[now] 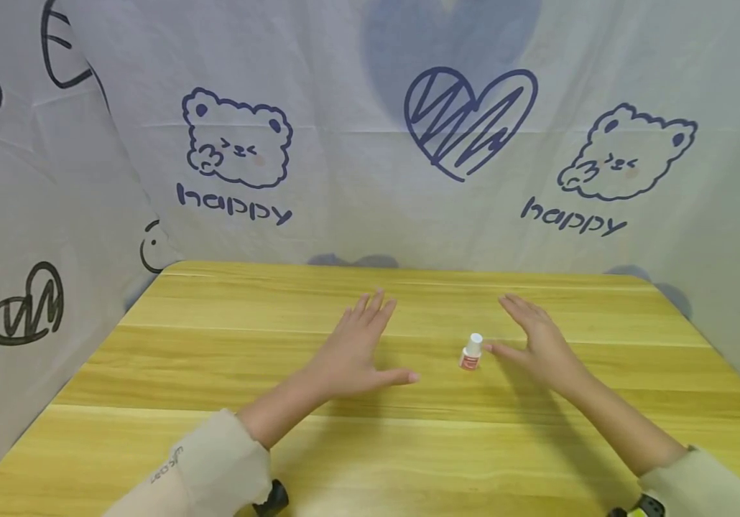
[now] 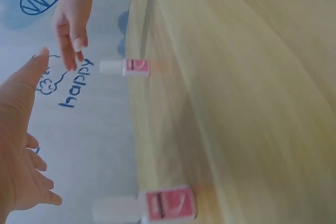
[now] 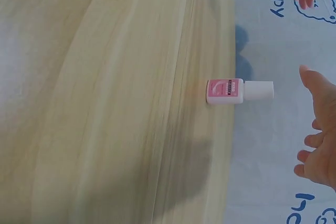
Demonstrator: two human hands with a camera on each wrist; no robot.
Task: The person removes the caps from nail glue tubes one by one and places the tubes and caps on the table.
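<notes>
Left wrist view, two white-capped bottles (image 2: pixel 170 204) (image 2: pixel 137 67), left hand (image 2: pixel 16 150), right hand (image 2: pixel 73 17), both unclenched, empty

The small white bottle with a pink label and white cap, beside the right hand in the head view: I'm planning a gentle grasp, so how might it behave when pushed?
The small white bottle is probably light, given its size. Its straight, undented outline suggests stiffness. Standing upright, it may tip if its tall white cap is pushed.

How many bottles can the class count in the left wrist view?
2: nearer bottle near the bottom edge, farther bottle near the right hand. Others may be hidden.
</notes>
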